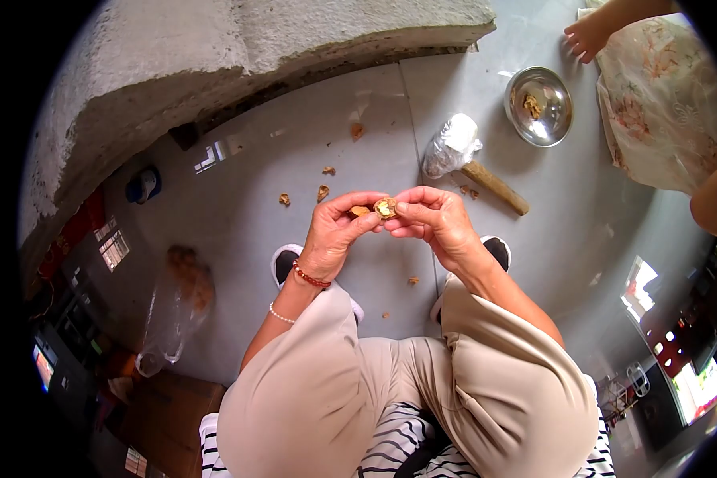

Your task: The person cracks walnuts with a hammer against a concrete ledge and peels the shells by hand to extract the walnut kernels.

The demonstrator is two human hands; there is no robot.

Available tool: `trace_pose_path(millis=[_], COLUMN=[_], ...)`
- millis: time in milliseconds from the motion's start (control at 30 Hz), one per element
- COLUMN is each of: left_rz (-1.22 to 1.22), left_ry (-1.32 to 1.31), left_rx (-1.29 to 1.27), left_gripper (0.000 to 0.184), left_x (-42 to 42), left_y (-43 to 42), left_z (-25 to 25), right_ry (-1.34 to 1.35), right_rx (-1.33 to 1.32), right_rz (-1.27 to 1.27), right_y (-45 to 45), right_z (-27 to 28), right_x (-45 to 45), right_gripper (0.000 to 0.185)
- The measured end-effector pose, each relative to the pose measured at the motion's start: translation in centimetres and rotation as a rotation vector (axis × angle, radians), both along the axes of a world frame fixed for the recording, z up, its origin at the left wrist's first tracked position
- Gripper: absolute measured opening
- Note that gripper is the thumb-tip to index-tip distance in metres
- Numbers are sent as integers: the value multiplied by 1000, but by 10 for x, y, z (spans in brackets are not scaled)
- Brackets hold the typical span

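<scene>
A cracked walnut (385,209) with pale kernel showing is pinched between my two hands, above the grey tiled floor. My left hand (336,227) has its thumb and fingers closed on a brown shell piece (359,212) beside the walnut. The fingertips of my right hand (434,219) press on the walnut's right side. Just beyond lies a hammer with its head wrapped in plastic (452,146) and a wooden handle (495,188). Bits of shell (323,193) are scattered on the floor. Walnut kernel pieces (532,105) sit inside a metal bowl (567,105).
A rough concrete slab (159,72) spans the upper left. Another person's bare foot or hand (588,36) and floral cloth (653,88) are at the upper right. A clear plastic bag (166,327) holding brown items stands at the left, near a cardboard box (171,414).
</scene>
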State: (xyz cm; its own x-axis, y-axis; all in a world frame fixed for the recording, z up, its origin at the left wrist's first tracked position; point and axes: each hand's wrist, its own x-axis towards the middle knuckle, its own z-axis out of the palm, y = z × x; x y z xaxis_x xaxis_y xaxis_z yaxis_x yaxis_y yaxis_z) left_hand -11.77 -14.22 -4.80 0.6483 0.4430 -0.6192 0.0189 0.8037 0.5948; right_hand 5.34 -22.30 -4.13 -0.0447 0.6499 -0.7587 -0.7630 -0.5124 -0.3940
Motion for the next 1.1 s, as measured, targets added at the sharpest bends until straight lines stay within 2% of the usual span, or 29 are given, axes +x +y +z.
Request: trace_pose_path(millis=[200, 333, 433, 600, 933, 1100], left_rz=[11, 46, 30, 6, -34, -76], left_ry=[-25, 16, 19, 111, 111, 65], left_rx=[-100, 65, 138, 221, 214, 251], left_gripper=[30, 32, 31, 25, 25, 24], left_x=[-2, 9, 8, 7, 4, 3], left_y=[-2, -5, -3, 1, 1, 3], left_z=[-4, 1, 0, 3, 3, 7], right_ry=[62, 112, 68, -115, -489, -588], right_rx=[-65, -118, -94, -31, 291, 385], right_rz=[-25, -107, -78, -8, 139, 206], right_y=[1, -3, -1, 2, 3, 4], right_z=[1, -6, -3, 3, 11, 14], right_x=[0, -4, -5, -4, -2, -1], right_gripper=[14, 13, 13, 16, 24, 28])
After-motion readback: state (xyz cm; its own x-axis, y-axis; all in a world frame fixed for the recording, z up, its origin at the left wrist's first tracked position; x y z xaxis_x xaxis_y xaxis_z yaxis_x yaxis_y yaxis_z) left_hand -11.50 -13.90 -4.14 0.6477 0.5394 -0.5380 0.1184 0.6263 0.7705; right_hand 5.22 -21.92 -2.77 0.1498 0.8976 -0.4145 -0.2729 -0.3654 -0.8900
